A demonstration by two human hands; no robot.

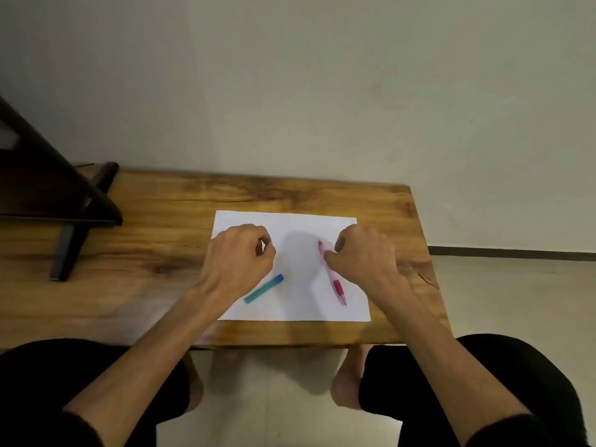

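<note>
My right hand (364,253) hides part of the pink pen (337,286), and the left edge cuts off the dark stand (48,195).

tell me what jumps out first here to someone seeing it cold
The white sheet of paper stands out brightly in the middle of the wooden table, with both hands over it. The right hand has its thumb against a pink pen lying on the sheet's right side. The left hand is curled above a teal marker lying near the sheet's lower left.
</note>
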